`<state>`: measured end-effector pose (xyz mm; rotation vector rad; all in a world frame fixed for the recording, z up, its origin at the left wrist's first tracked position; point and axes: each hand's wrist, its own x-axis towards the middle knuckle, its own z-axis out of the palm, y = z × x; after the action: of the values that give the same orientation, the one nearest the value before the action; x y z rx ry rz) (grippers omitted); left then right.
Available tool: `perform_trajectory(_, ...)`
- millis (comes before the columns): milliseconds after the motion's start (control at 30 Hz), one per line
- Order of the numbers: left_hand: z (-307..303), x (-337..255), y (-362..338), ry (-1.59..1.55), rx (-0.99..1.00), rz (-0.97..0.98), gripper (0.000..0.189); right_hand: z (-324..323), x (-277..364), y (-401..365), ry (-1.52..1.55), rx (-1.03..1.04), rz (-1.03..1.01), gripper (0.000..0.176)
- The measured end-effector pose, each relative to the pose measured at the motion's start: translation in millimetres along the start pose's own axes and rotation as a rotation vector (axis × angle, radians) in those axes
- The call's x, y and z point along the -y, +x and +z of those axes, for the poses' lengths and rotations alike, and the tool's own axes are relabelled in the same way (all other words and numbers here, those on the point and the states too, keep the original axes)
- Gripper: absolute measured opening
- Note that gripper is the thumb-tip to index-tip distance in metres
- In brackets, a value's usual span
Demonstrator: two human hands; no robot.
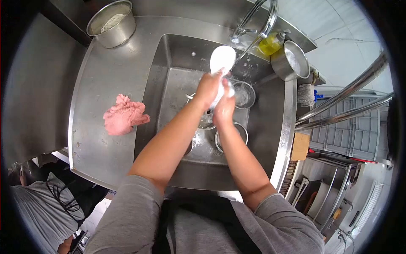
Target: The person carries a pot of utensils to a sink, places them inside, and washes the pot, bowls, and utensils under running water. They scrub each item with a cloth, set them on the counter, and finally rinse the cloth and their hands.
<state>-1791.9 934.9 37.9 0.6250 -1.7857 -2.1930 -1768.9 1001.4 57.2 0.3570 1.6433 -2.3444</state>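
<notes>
Over the sink (169,55), both my hands are on a white rice paddle (223,58), its oval head pointing away toward the faucet. My left hand (207,89) is closed round the paddle just below its head. My right hand (224,109) wraps the lower handle, slightly blurred; white foam or something white shows at its fingers. A stream of water falls from the faucet (270,21) beside the paddle head. Below my hands stand a round clear or metal bowl (244,95) and a round metal container (241,134); another round vessel is partly hidden under my hands.
A pink cloth (123,115) lies on the left steel counter (93,84). A metal pot (116,34) stands at the back left. Yellow soap in a pump bottle (270,43) and a tilted metal pot (291,61) sit back right. Another person's grey sleeve (42,211) shows lower left.
</notes>
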Motion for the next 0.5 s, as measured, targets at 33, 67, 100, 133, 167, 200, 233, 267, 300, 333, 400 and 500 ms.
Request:
perform_trajectory(33, -4, -27, -7, -0.191, 0.166, -0.070, 0.057, -4, -7, -14, -0.123, -0.017, 0.073, 0.043)
perform_trajectory(67, -7, -50, -15, -0.056, 0.047, -0.254, 0.060, -15, -18, -32, -0.198, 0.031, 0.100, 0.043)
perform_trajectory(100, -16, -48, -13, -0.053, 0.048, -0.258, 0.060, -20, -24, -44, -0.270, 0.083, 0.126, 0.043)
perform_trajectory(133, -27, -47, -11, 0.192, 0.083, -0.213, 0.063, -23, -23, -43, -0.265, 0.078, 0.129, 0.043)
perform_trajectory(167, -34, -46, -10, 0.433, 0.118, -0.163, 0.066, -27, -10, -43, -0.112, 0.018, 0.252, 0.041)
perform_trajectory(200, -37, -43, -14, 0.593, 0.169, -0.243, 0.066, -31, -1, -43, 0.037, -0.042, 0.379, 0.039)
perform_trajectory(233, -35, -30, -29, 0.593, 0.172, -0.254, 0.066, -27, 3, -30, 0.289, -0.003, 0.280, 0.036)
perform_trajectory(267, -31, -9, -51, 0.805, 0.134, -0.050, 0.056, -25, 4, -17, 0.265, 0.074, 0.286, 0.034)
perform_trajectory(300, -28, 2, -66, 1.011, 0.093, 0.167, 0.046, -22, 4, -4, 0.243, 0.152, 0.289, 0.032)
perform_trajectory(333, -27, 2, -75, 1.014, 0.099, 0.166, 0.046, -19, 5, 5, 0.248, 0.146, 0.289, 0.032)
perform_trajectory(400, -26, 1, -87, 0.743, 0.091, -0.141, 0.032, -13, 7, 24, 0.033, -0.034, 0.203, 0.028)
perform_trajectory(500, -45, 12, -109, 0.586, 0.271, 0.259, 0.037, -18, 3, 36, -0.590, -0.091, -0.484, 0.026)
